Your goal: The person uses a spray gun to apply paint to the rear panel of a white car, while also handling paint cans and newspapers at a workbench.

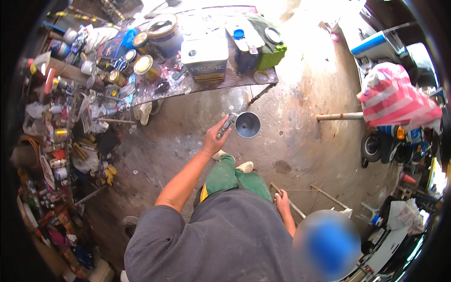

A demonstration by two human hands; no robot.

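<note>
My left hand (pixel 213 141) is stretched forward over the stained concrete floor, shut on a slim grey metal tool (pixel 225 126). The tool's far end meets the rim of a dark round funnel-shaped cup (pixel 247 124); I cannot tell whether the two are joined. My right hand (pixel 283 201) hangs low at my side, closed around a thin wooden stick (pixel 295 207) that slants across the floor. My green trousers and pale shoes (pixel 244 166) show below the left hand.
A workbench (pixel 225 81) ahead carries paint cans (pixel 143 65), a white square tin (pixel 205 58), a blue container and a green cloth (pixel 271 55). Cluttered shelves (pixel 61 141) line the left. A motorbike with a red-and-white striped bag (pixel 394 101) and a pale pipe (pixel 339 116) stand right.
</note>
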